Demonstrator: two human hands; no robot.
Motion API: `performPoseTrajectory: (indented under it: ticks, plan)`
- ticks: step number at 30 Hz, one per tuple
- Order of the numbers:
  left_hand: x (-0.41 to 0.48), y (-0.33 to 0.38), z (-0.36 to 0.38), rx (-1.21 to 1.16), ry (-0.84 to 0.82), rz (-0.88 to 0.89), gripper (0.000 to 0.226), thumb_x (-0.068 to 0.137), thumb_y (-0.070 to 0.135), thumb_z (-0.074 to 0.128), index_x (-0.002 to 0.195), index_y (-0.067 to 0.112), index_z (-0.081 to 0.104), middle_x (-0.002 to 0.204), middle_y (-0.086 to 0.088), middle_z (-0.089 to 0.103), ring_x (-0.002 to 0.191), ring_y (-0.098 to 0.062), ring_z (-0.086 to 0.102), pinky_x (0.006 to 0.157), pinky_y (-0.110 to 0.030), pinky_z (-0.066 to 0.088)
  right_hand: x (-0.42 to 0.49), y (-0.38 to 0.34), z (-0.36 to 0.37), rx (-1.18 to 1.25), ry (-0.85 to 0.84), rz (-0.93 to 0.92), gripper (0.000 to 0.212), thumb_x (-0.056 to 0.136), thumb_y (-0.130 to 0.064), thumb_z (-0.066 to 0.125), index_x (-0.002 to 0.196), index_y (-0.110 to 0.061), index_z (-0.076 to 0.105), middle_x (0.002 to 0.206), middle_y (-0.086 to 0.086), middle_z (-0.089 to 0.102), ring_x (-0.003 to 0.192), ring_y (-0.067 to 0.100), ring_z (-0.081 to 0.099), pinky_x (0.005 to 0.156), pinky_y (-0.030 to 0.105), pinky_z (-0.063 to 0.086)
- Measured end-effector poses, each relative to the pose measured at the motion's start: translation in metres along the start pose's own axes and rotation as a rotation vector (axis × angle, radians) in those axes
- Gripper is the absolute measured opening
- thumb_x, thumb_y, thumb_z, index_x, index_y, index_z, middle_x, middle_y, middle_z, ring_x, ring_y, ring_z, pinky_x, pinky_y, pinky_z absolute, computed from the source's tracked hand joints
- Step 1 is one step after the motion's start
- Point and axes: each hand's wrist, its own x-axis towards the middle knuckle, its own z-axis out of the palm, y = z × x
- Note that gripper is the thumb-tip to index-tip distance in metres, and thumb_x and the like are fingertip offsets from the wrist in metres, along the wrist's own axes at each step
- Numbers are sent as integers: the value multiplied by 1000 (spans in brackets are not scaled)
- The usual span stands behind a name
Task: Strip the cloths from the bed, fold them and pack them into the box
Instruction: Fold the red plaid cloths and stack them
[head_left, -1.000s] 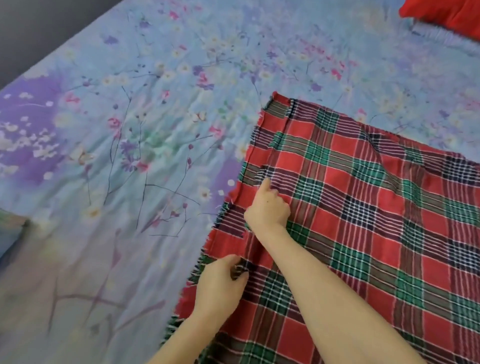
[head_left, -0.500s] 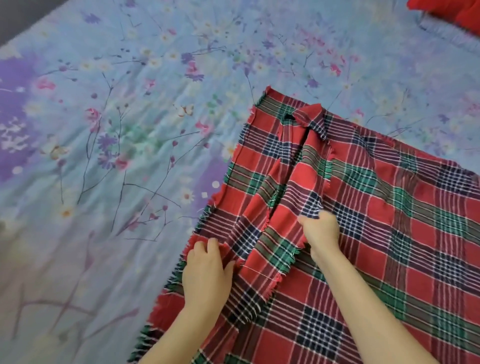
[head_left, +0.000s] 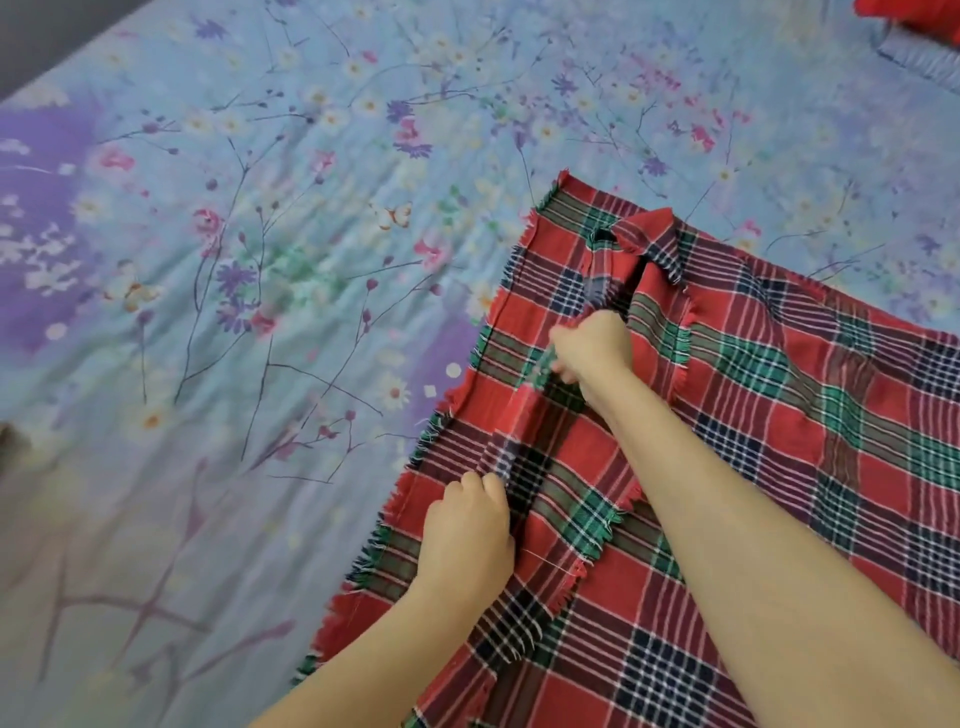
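Observation:
A red, green and navy plaid cloth (head_left: 810, 415) with frayed edges lies at the right on a blue floral bedsheet (head_left: 260, 260). Its upper layer is bunched into a loose flap running from the far corner toward me. My right hand (head_left: 589, 351) grips a fold of this flap near the cloth's left side, fingers curled into the fabric. Lower down, my left hand (head_left: 467, 535) pinches the same layer near the fringed left edge. No box is in view.
The floral sheet covers the bed to the left and beyond the plaid cloth. A red fabric item (head_left: 914, 18) sits at the top right corner. A dark strip (head_left: 47, 36) borders the bed at the top left.
The top layer, flat a second ago, has been pulled up and bunched. My right hand drew it toward me, then moved back out toward the cloth's left side. My left hand kept its hold.

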Motion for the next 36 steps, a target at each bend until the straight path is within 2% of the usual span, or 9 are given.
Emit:
performPoseTrajectory:
  ticks: [2,5,10,13,16,20,27,32,36]
  plan:
    - [4,-15,-9,-197,95,-125,5,92,11,44,88,13,44,90,-6,54,75,-21,46,63,-30,36,2,-22,10,363,-84,59,18,90,-2,53,73,1,49,60,13,55,37,17,57,36,24,45]
    - [11,-55,-23,-468,259,-330,17,91,13,54,75,8,56,74,-9,62,71,-29,55,55,-32,33,4,-45,26,448,-83,52,26,88,7,51,66,-2,42,63,15,53,40,20,57,34,24,46]
    - [25,-89,-30,-392,-6,-359,26,91,27,61,72,10,59,56,0,52,52,-14,46,50,-25,35,6,-36,53,325,-118,110,21,89,5,55,75,1,40,64,12,48,66,36,68,63,46,59]
    - [38,-85,-38,-342,12,-360,31,90,30,61,77,3,56,65,-10,58,58,-23,52,56,-32,42,7,-33,56,284,-110,42,29,89,-25,64,83,1,53,64,14,60,60,31,69,58,44,59]
    - [54,-68,-58,-220,156,-245,20,94,25,54,95,5,54,88,-8,57,76,-25,50,64,-32,38,16,-27,25,-115,119,-159,24,92,-37,53,93,-13,58,74,6,62,68,25,62,58,27,46]
    - [99,-34,-79,-264,176,-84,17,93,21,53,97,6,59,97,-7,56,87,-25,52,72,-31,39,41,-7,-27,-511,385,-251,42,94,-30,55,130,-13,43,122,10,57,106,32,58,73,37,45]
    - [213,35,-101,-380,268,4,25,89,24,57,105,5,57,105,-10,58,96,-29,56,77,-34,43,110,-14,-46,-1010,339,-344,70,88,-25,60,144,-19,19,134,17,42,114,34,48,82,40,45]
    - [289,66,-106,-257,280,146,47,86,39,62,123,11,50,120,-8,58,108,-29,54,84,-35,44,153,-29,-72,-805,348,-328,27,90,-7,50,117,-7,49,102,14,62,83,31,57,55,26,34]
    - [325,85,-118,-253,200,201,44,87,35,62,125,17,50,111,-6,62,103,-29,58,72,-33,42,176,-67,-102,-406,311,-360,11,85,-5,52,87,-1,62,80,14,61,78,33,58,58,31,41]
